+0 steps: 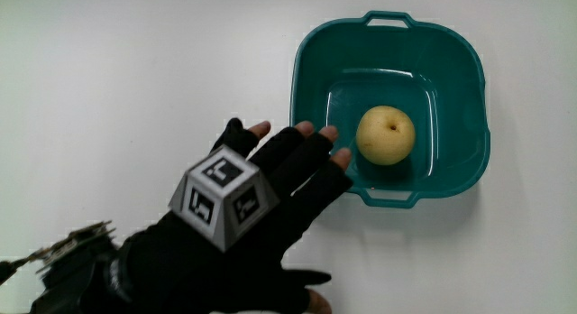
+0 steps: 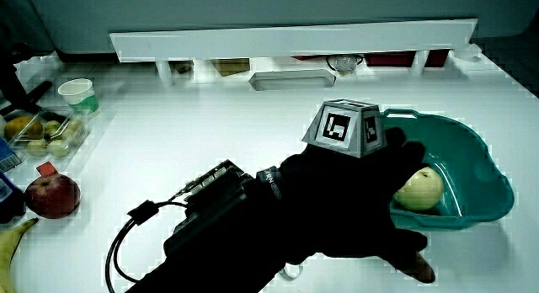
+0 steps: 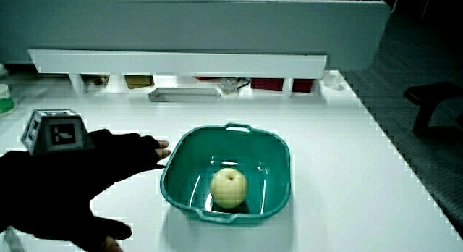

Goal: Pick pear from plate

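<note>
The pear sits in the middle of a teal basin with two small handles, on the white table. The hand hovers just beside the basin with its fingers spread and holding nothing, their tips at the rim. In a side view an apple lies well apart from the basin.

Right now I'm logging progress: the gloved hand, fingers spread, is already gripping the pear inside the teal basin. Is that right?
Not quite. The hand is not gripping the pear; its spread fingers only reach the rim of the teal basin, holding nothing. The main view shows a clear gap between fingertips and pear. The pear does lie inside the basin.
</note>
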Action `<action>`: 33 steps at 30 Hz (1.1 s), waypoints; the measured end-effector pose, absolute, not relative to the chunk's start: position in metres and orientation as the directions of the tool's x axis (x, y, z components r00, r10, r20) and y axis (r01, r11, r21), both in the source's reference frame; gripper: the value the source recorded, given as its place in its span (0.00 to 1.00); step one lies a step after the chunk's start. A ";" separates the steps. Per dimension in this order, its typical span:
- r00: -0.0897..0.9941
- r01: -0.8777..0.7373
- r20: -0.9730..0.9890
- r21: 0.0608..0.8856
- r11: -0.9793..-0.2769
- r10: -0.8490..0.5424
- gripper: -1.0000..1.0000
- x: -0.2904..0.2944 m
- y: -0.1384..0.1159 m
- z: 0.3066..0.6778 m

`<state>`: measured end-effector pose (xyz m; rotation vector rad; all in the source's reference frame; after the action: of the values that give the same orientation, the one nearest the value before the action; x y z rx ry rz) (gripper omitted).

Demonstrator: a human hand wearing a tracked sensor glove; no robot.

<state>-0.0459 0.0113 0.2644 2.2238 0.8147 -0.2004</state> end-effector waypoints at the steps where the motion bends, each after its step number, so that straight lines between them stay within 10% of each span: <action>1: 0.779 0.622 -0.396 0.582 -0.524 0.485 0.50 -0.046 0.010 0.275; 33: 0.815 0.576 -0.526 0.685 -0.447 0.244 0.50 0.013 -0.085 0.349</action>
<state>0.0135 -0.0848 0.3494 2.0427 0.6056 -0.4383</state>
